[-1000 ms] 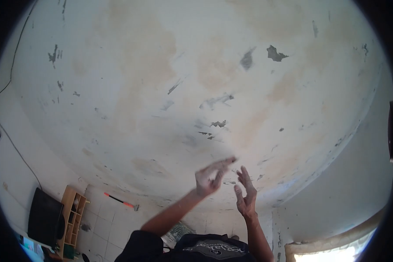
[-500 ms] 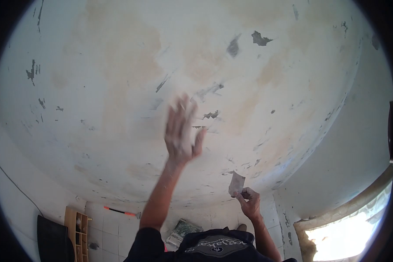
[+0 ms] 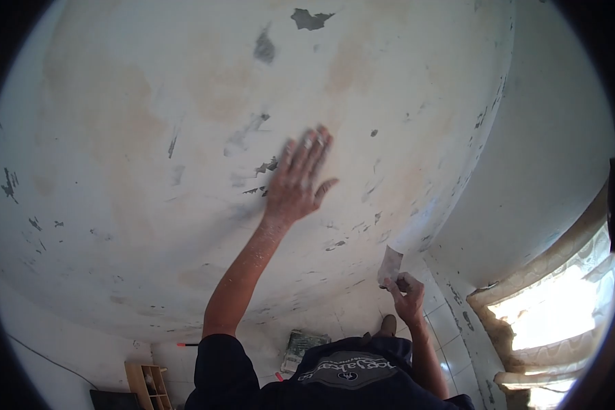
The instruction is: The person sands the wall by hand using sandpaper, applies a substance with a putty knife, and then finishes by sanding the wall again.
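Note:
My left hand [image 3: 299, 176] lies flat against the pale, patchy wall [image 3: 205, 89], fingers spread and dusted with white powder. Dark chipped spots show just left of its fingers and palm. Lower right, my right hand [image 3: 406, 294] pinches a small grey sheet [image 3: 391, 265] between thumb and fingers, with the sheet standing upward, away from my left hand. More dark chips and scrapes mark the wall above and to both sides.
A wooden shelf [image 3: 143, 384] and a dark flat object [image 3: 115, 400] stand at the bottom left. An orange-and-black tool [image 3: 186, 344] and a greenish package [image 3: 304, 347] lie below. On the right is a bright curtained window [image 3: 553, 314].
The view has shifted to the right. My left hand has moved rightward across the wall, past the dark chips. My right hand still holds the grey sheet.

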A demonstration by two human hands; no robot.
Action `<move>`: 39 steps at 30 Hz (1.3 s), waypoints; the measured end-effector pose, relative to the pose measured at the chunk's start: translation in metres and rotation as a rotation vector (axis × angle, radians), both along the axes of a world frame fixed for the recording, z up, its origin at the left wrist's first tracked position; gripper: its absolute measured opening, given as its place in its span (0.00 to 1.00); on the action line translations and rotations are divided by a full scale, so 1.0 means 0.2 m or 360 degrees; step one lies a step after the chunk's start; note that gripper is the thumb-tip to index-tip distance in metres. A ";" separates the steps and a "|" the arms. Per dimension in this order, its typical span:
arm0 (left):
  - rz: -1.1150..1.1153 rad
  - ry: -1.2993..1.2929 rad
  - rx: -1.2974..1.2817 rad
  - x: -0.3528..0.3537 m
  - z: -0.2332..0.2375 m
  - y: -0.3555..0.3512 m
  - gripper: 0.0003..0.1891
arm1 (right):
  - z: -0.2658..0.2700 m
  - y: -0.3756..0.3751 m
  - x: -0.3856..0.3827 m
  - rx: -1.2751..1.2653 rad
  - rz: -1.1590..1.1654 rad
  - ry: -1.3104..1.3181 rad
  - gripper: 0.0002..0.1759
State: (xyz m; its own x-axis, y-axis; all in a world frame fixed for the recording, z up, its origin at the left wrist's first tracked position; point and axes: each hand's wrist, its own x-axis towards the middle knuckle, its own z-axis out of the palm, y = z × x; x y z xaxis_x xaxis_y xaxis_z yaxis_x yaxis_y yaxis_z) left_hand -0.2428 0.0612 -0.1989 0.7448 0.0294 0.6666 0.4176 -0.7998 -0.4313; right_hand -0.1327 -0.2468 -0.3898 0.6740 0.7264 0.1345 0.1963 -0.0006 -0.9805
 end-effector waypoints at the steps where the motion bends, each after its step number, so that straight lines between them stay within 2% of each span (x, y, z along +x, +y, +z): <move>1: -0.0004 0.0007 -0.0002 0.02 -0.07 -0.02 0.43 | 0.01 -0.02 0.02 -0.0017 -0.0035 -0.0011 0.08; 3: 0.0078 0.0307 0.0010 0.04 -0.20 -0.05 0.42 | 0.00 -0.06 0.06 -0.0037 -0.0068 -0.0016 0.08; 5: 0.0054 0.0395 0.0022 0.04 -0.32 -0.04 0.42 | -0.02 -0.09 0.10 -0.0032 -0.0107 -0.0027 0.10; 7: -0.0034 0.0522 -0.0042 0.03 -0.36 -0.05 0.41 | -0.04 -0.10 0.14 -0.0038 -0.0113 -0.0011 0.10; 11: 0.0015 0.0556 0.0138 -0.01 -0.26 -0.01 0.40 | -0.01 -0.09 0.17 -0.0023 -0.0098 -0.0048 0.10; 13: 0.0146 0.0294 0.0150 -0.04 -0.20 -0.01 0.41 | 0.00 -0.08 0.19 -0.0024 -0.0077 -0.0056 0.10; 15: 0.0218 0.0252 0.0094 -0.06 -0.27 -0.03 0.41 | 0.01 -0.07 0.19 -0.0034 -0.0060 -0.0054 0.10; 17: 0.0295 0.0210 0.0029 -0.07 -0.39 -0.05 0.42 | 0.02 -0.06 0.19 0.0003 0.0004 -0.0031 0.08; 19: -0.0155 0.0680 -0.0703 -0.10 -0.61 -0.08 0.42 | 0.01 -0.06 0.19 -0.0005 0.0038 -0.0026 0.08; 21: -0.0254 0.1138 -0.0752 -0.22 -0.93 -0.13 0.43 | -0.01 -0.08 0.19 -0.0010 0.0066 -0.0035 0.08; 23: -0.0412 0.1002 -0.1056 -0.35 -1.11 -0.24 0.41 | -0.01 -0.08 0.20 -0.0007 0.0083 -0.0071 0.10; 24: -0.0412 0.1006 -0.1050 -0.40 -1.15 -0.30 0.41 | 0.00 -0.08 0.20 -0.0002 0.0080 -0.0069 0.10; 26: -0.0279 0.0532 -0.1274 -0.51 -1.22 -0.45 0.29 | 0.00 -0.09 0.19 -0.0042 0.0074 -0.0068 0.10; 27: -0.0258 0.0515 -0.1284 -0.58 -1.29 -0.51 0.29 | 0.00 -0.10 0.19 -0.0048 0.0101 -0.0074 0.10; 29: 0.0114 -0.0130 -0.2120 -0.70 -1.43 -0.61 0.13 | -0.01 -0.08 0.18 -0.0156 0.0150 -0.0197 0.09; 30: 0.0156 -0.0171 -0.2135 -0.74 -1.40 -0.66 0.13 | -0.02 -0.06 0.15 -0.0169 0.0204 -0.0205 0.09; 32: 0.0551 -0.0277 -0.2322 -0.83 -1.32 -0.76 0.08 | -0.03 -0.01 0.10 -0.0118 0.0310 -0.0193 0.09; 35: 0.0690 -0.0222 -0.2355 -0.93 -1.16 -0.84 0.07 | 0.03 0.08 -0.04 -0.0147 0.0539 -0.0284 0.10; 36: 0.0702 -0.0249 -0.2364 -0.95 -1.15 -0.86 0.07 | 0.04 0.12 -0.09 -0.0154 0.0564 -0.0297 0.10; 38: 0.0380 -0.0700 -0.2042 -0.97 -1.13 -0.90 0.16 | 0.06 0.18 -0.21 -0.0094 0.0875 -0.0269 0.10; 39: 0.0377 -0.0712 -0.2057 -0.96 -1.09 -0.91 0.16 | 0.08 0.20 -0.29 -0.0110 0.0878 -0.0279 0.10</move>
State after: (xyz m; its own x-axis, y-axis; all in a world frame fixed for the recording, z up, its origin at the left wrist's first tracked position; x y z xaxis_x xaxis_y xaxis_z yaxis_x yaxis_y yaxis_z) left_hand -0.4355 -0.1216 -0.4178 0.3680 0.8961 0.2483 0.5025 -0.4163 0.7577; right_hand -0.1901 -0.2061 -0.3735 0.1652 0.9748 0.1497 0.3451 0.0851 -0.9347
